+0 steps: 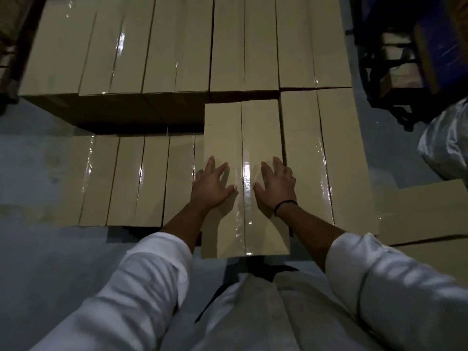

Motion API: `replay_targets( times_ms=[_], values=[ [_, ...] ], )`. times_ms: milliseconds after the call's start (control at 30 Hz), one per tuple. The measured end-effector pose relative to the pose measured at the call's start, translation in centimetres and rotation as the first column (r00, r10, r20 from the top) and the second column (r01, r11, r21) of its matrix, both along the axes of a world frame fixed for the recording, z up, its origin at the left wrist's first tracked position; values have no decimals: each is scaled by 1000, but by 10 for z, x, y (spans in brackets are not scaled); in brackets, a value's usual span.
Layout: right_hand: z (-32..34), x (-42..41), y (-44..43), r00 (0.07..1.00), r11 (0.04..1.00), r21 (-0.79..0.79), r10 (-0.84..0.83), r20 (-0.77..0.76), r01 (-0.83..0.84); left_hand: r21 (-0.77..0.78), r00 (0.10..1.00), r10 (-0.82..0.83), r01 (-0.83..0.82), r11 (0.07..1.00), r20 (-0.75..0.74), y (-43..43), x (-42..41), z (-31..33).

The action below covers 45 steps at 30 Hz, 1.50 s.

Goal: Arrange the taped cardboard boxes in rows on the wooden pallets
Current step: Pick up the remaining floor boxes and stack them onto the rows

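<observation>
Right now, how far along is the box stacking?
The far row of boxes looks done, packed edge to edge. In hand: the left hand and right hand lie flat on the box beside the right-hand box, which sits at about its height. Left: the lower boxes to its left still lack a layer on top. No pallet is visible.

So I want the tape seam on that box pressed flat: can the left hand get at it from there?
Probably yes: the left hand lies flat on the box, thumb beside the tape seam, nothing between them.
</observation>
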State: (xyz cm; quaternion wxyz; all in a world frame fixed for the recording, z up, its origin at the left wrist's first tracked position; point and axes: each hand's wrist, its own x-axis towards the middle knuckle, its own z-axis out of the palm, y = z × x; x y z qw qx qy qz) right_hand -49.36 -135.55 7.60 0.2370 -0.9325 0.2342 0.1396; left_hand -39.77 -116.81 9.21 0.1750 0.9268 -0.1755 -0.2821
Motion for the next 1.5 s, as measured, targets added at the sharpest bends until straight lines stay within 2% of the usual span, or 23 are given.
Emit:
replay_targets(
  times_ms=[133, 267, 467, 567, 833, 1000, 1133, 1500],
  values=[
    [-17, -14, -1, 967, 979, -45, 187, -172, -197, 163, 980, -147, 167, 972, -132, 10, -13, -15],
    [-25, -39, 4, 935, 967, -22, 240, -262, -254, 200, 973, -160, 192, 961, -165, 20, -41, -17],
    [-24, -69, 15, 922, 966, -18, 240, -303, -258, 263, 953, -249, 288, 921, -172, 44, -83, -17],
    [-23, -85, 21, 926, 974, -17, 210, -313, -227, 297, 940, -316, 341, 892, -129, 54, -99, -19],
    [-23, -145, 48, 889, 963, -21, 240, -391, -269, 232, 922, -367, 387, 892, -127, 79, -132, -23],
    [-23, -148, 58, 905, 975, -24, 196, -378, -222, 257, 898, -434, 437, 862, -68, 88, -134, -33],
    [-32, -153, 56, 920, 960, -76, 233, -314, -269, 270, 888, -455, 454, 849, -63, 91, -133, -39],
    [-40, -166, 60, 917, 906, -240, 277, -288, -349, 278, 859, -510, 501, 819, -46, 91, -129, -47]
  ],
)
